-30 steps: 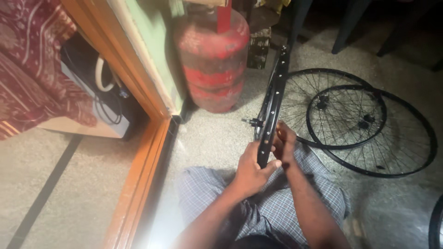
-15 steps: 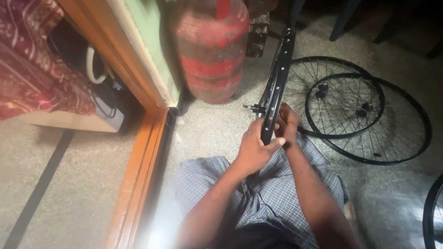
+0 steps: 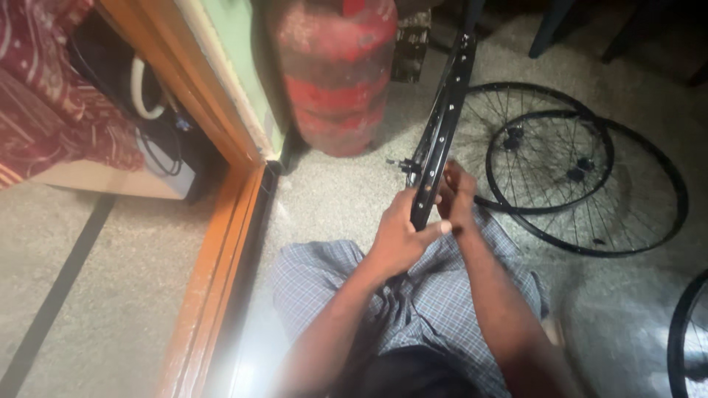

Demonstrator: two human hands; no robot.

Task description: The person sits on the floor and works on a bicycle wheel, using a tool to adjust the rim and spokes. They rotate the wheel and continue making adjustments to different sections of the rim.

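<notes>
I sit on the floor with a black bicycle wheel rim (image 3: 446,110) standing upright, edge-on, in front of my knees. My left hand (image 3: 398,237) grips the near bottom part of the rim, thumb across its front. My right hand (image 3: 457,193) holds the rim from its right side, fingers closed on it. The wheel's hub axle (image 3: 404,166) sticks out to the left just above my left hand. My checked shorts (image 3: 413,295) fill the lower middle.
Two black spoked wheels (image 3: 582,169) lie overlapping on the floor at right; part of another wheel (image 3: 686,339) shows at the right edge. A red gas cylinder (image 3: 335,70) stands behind the rim. An orange door frame (image 3: 214,243) runs along the left, with red cloth (image 3: 44,110) beyond.
The view has shifted slightly up and left. Both hands stay on the upright rim in nearly the same grip.
</notes>
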